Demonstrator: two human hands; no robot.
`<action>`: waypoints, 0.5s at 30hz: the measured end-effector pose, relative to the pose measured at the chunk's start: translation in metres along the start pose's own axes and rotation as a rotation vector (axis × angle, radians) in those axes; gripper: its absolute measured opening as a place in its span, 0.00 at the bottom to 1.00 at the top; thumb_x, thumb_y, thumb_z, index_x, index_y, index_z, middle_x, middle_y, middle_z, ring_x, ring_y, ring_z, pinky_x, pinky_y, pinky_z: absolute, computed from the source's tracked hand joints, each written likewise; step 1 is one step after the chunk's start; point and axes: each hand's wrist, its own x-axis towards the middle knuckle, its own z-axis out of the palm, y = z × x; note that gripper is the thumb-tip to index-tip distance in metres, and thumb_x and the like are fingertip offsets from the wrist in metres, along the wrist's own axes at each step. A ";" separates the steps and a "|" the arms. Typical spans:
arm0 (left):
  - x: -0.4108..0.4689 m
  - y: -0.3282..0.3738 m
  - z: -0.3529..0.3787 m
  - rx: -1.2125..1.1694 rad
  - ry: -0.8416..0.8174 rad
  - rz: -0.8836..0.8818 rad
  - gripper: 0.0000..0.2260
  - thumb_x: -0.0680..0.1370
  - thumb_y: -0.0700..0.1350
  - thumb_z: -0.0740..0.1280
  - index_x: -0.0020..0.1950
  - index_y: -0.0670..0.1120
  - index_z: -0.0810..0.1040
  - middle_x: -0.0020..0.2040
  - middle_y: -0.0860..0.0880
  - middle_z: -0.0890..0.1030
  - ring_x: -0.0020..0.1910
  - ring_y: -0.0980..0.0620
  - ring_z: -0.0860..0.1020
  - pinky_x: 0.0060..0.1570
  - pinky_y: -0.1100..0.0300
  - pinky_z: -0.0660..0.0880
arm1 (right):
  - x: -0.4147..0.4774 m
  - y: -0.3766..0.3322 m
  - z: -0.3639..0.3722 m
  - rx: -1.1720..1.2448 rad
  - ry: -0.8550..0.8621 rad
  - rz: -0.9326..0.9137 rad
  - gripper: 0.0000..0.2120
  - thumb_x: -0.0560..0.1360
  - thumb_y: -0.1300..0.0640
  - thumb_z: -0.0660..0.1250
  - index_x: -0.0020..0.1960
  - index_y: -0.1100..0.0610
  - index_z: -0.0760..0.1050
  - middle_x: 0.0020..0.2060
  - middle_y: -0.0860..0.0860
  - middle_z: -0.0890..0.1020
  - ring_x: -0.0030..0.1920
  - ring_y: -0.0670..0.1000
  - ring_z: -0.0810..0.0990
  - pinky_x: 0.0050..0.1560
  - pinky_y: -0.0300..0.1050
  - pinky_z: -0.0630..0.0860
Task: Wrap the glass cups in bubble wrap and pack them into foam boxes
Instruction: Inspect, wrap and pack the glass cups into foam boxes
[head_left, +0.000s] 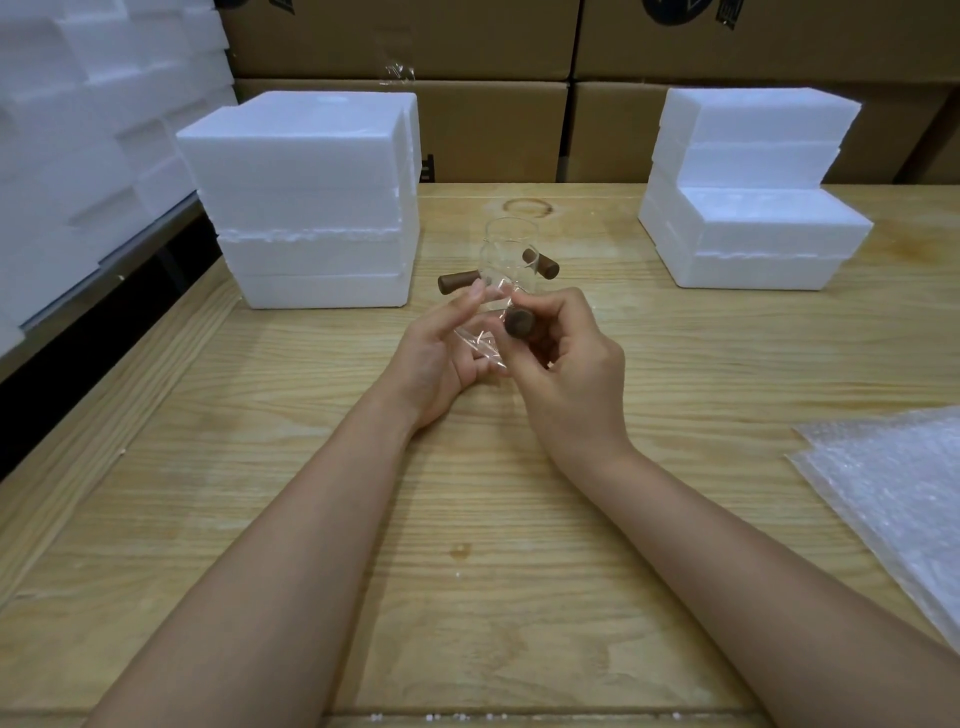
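Note:
Several clear glass cups with brown wooden handles are at the middle of the wooden table (311, 519). One cup (506, 244) stands upright farther back. Nearer to me, a tilted glass cup (480, 338) is held between both hands. My right hand (566, 364) pinches its brown wooden handle (519, 325). My left hand (441, 358) cradles the glass body from the left with relaxed fingers. A stack of bubble wrap sheets (893, 499) lies at the right edge. White foam boxes are piled at the back left (306, 208) and back right (748, 197).
Brown cardboard cartons (493, 119) form a wall behind the table. More white foam pieces (78, 130) are heaped on a shelf at the far left. A dark gap runs along the table's left edge.

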 end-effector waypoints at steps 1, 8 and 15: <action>0.000 0.000 0.001 -0.015 -0.002 0.011 0.17 0.75 0.47 0.62 0.60 0.39 0.71 0.51 0.42 0.77 0.55 0.40 0.74 0.58 0.41 0.71 | 0.001 0.002 -0.001 0.004 0.014 0.014 0.09 0.72 0.59 0.72 0.50 0.60 0.76 0.35 0.38 0.77 0.36 0.36 0.77 0.37 0.31 0.73; 0.002 -0.004 0.000 -0.082 0.021 0.138 0.22 0.70 0.37 0.67 0.62 0.43 0.66 0.56 0.42 0.79 0.49 0.45 0.81 0.48 0.51 0.79 | 0.008 0.008 -0.006 0.060 0.110 0.160 0.07 0.74 0.57 0.71 0.45 0.49 0.73 0.33 0.43 0.80 0.35 0.45 0.80 0.39 0.39 0.76; 0.002 -0.005 0.001 0.031 0.063 0.178 0.30 0.67 0.33 0.71 0.68 0.44 0.69 0.60 0.47 0.77 0.60 0.46 0.78 0.58 0.50 0.77 | 0.012 0.012 -0.007 0.165 0.118 0.341 0.05 0.76 0.55 0.69 0.44 0.50 0.73 0.29 0.46 0.80 0.29 0.42 0.77 0.36 0.40 0.72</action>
